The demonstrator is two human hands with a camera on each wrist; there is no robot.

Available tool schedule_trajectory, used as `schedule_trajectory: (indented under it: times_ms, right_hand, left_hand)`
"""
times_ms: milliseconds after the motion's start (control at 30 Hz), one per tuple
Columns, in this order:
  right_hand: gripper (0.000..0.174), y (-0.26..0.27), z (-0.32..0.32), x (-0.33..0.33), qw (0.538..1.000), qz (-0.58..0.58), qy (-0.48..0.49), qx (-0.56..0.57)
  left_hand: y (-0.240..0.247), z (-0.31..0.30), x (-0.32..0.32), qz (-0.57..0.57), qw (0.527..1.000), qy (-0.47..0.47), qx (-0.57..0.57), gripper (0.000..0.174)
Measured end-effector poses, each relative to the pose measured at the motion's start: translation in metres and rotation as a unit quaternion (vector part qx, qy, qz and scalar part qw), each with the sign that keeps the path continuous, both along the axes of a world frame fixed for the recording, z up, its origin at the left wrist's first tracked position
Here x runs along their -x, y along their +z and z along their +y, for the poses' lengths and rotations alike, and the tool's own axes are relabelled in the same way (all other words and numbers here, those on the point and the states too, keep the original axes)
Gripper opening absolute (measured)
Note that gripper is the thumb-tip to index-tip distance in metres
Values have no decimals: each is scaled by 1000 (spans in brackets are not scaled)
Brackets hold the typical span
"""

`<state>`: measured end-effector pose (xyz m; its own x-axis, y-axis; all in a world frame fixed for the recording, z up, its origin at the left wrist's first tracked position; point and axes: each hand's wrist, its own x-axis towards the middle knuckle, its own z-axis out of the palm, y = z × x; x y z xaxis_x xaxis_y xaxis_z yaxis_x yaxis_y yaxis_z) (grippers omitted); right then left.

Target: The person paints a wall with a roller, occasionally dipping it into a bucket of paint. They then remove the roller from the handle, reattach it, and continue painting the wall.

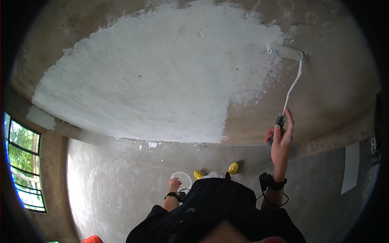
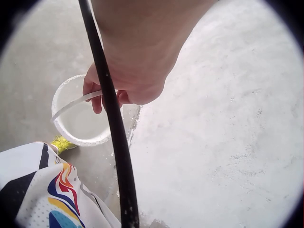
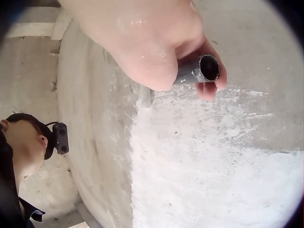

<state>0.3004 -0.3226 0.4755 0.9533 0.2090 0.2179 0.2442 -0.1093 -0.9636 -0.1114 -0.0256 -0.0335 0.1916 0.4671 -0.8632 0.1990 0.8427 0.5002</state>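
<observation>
My right hand (image 1: 282, 139) grips the dark handle (image 1: 277, 128) of a paint roller, whose white sleeve (image 1: 287, 52) lies against the wall at the right edge of the white paint (image 1: 162, 73). In the right wrist view the hand (image 3: 156, 47) is curled round the hollow-ended handle (image 3: 194, 71). Low at my left side, my left hand (image 1: 174, 184) holds the handle of a white bucket (image 1: 187, 176). The left wrist view shows the fingers of that hand (image 2: 137, 61) hooked round the bucket's pale handle (image 2: 71, 105), above the bucket's rim (image 2: 90, 142).
Bare brown wall (image 1: 332, 93) spreads right of the paint. Below lies the grey floor (image 1: 121, 174), with yellow shoes (image 1: 233, 168) near the wall's foot. A barred window (image 1: 25, 162) is at the left, a pale panel (image 1: 350, 168) at the right, a red thing (image 1: 92, 239) bottom left.
</observation>
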Motion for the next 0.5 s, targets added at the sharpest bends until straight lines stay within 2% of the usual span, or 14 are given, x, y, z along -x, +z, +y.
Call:
schedule_trajectory:
  times_ms: [133,200,500]
  right_hand:
    - [47,0,-1,0,1000,11,1,-4]
    - [47,-2,-1,0,1000,14,2,-9]
    - [47,5,0,0,1000,16,9,24]
  left_hand:
    - [0,0,0,31,998,-46,-10,26]
    - [8,-5,-2,37,999,0,-4,26]
    - [16,-9,-5,38,999,15,-8,25]
